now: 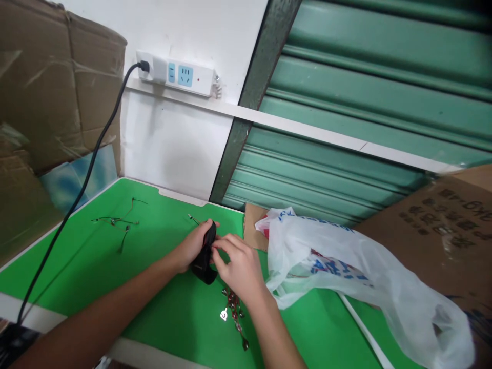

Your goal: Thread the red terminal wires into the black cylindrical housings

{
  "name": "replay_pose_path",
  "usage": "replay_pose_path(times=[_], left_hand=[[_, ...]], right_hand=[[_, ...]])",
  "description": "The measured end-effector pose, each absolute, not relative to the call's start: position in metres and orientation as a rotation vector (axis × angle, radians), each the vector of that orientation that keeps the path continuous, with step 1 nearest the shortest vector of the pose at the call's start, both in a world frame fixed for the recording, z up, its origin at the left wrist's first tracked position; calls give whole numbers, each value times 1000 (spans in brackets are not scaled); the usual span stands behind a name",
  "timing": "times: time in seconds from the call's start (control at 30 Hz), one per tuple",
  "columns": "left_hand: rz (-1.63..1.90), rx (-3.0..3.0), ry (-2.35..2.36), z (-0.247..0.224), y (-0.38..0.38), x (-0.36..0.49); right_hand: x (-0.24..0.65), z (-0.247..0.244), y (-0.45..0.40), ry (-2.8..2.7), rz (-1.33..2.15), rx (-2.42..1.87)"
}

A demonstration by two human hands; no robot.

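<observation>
My left hand is closed around a black plastic casing, tilted above the green tabletop. From the right, my right hand presses its thumb and forefinger together at the casing's side. Whatever lies between those fingertips is too small to make out, though a bit of red shows on the casing near them. Just below my right hand lies a cluster of small metal parts with red wires. A thin wired piece pokes out beyond my left hand.
Several thin wires with small parts lie at the table's left. A white plastic bag fills the right side, beside a cardboard box. A black cable runs from the wall power strip across the left edge.
</observation>
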State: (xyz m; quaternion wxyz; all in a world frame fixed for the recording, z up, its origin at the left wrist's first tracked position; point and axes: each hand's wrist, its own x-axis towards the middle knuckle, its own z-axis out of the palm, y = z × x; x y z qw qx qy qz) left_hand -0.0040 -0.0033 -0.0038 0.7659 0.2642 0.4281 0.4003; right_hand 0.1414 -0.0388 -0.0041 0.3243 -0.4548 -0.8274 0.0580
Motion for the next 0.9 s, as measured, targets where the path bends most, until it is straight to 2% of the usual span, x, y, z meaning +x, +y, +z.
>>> replay_pose_path(times=[0.1,0.3,0.9], left_hand=[[866,587,940,-7,-2,-5],[867,450,916,-6,5,-13],[808,392,854,3,1,-15]], right_hand=[[141,-2,-39,-2172,152,-1226],[140,0,-35,-1873,430,-1195],[134,-8,-37,-1948,353,-1145]])
